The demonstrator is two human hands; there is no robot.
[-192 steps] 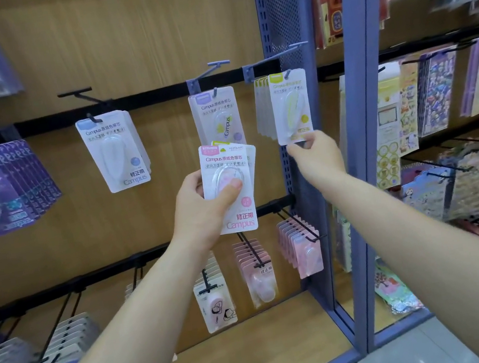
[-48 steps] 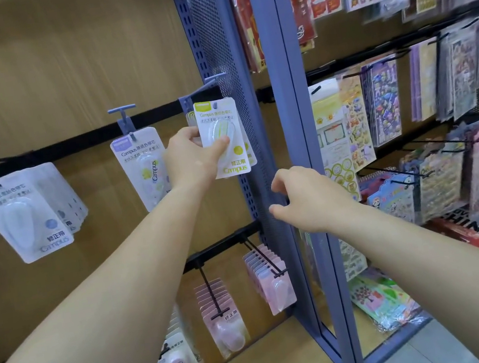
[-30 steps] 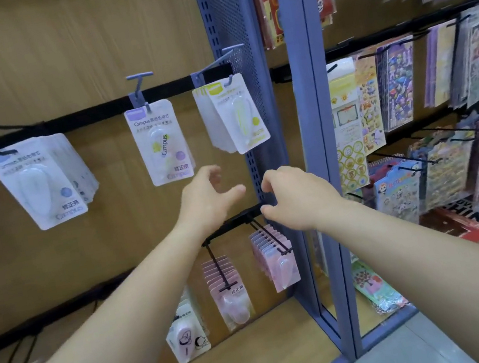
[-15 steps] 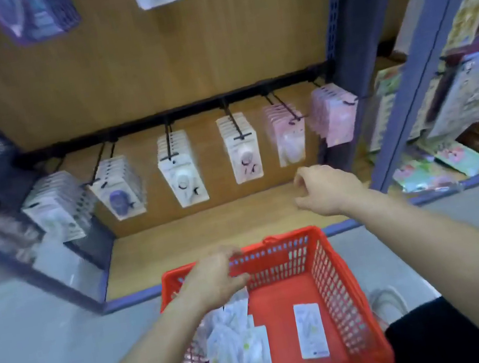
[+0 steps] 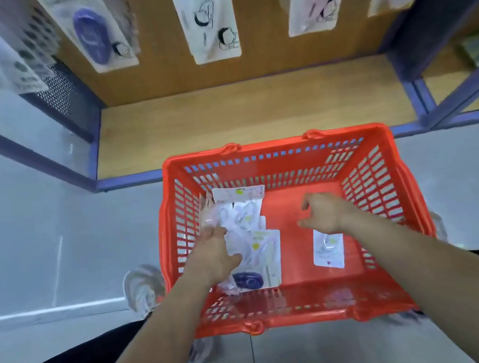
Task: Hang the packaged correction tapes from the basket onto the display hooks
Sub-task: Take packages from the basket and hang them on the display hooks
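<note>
Head view: the loose pile of clear-fronted white card packs of correction tape (image 5: 243, 222) lies against the left wall of the red slatted plastic basket (image 5: 273, 145), with one more white pack (image 5: 328, 248) flat and apart on the right. The left hand (image 5: 215, 257) rests on the pile; whether it pinches a pack I cannot tell. The right hand (image 5: 325, 211) hovers empty, fingers loosely curled. Best lift a single pack by its top edge, keeping the hang-hole clear.
</note>
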